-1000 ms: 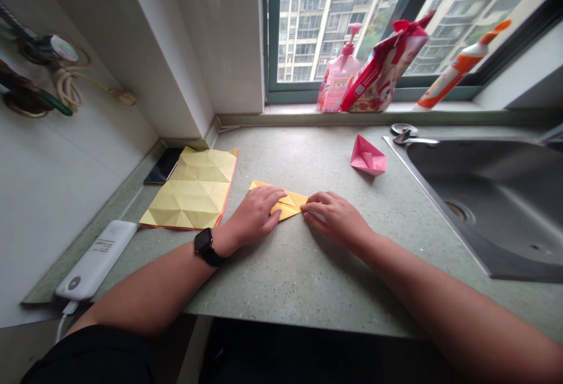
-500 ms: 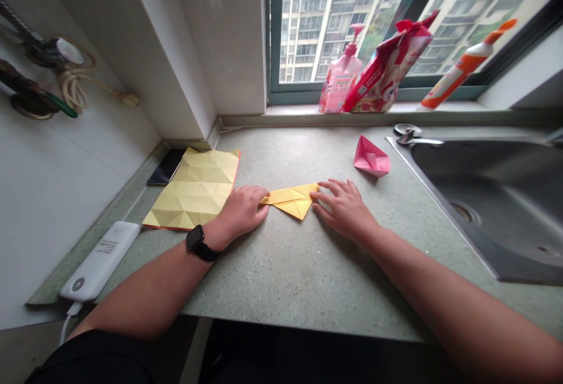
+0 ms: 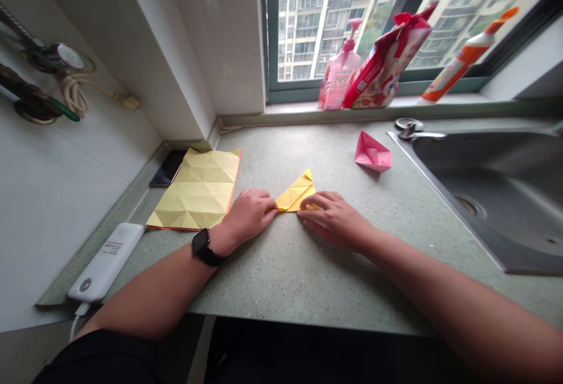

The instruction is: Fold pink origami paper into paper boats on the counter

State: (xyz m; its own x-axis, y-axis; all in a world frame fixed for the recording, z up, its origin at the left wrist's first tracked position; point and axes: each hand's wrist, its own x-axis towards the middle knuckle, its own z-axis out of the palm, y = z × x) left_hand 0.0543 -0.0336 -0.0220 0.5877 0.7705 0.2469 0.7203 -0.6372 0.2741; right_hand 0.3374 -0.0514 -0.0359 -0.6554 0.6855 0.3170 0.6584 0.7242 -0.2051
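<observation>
A small folded yellow paper triangle [image 3: 297,192] lies on the grey-green speckled counter [image 3: 308,267], its tip pointing away from me. My left hand [image 3: 248,215], with a black watch on the wrist, has its fingers curled and pinches the triangle's left corner. My right hand [image 3: 332,220] lies over the lower right edge with the fingers pressed down on the paper. A finished pink paper boat [image 3: 372,153] sits further back to the right, apart from both hands.
A creased yellow sheet [image 3: 197,189] lies left of my hands, partly over a dark phone [image 3: 166,168]. A white power bank [image 3: 105,262] sits near the left edge. The steel sink [image 3: 492,184] is at right. A pink pump bottle [image 3: 338,76], a red pouch [image 3: 385,61] and an orange-capped bottle [image 3: 466,58] stand on the sill.
The yellow piece was turned and folded from a wide flat shape into a triangle pointing away. My left hand closed on its left corner and my right hand moved onto its lower edge.
</observation>
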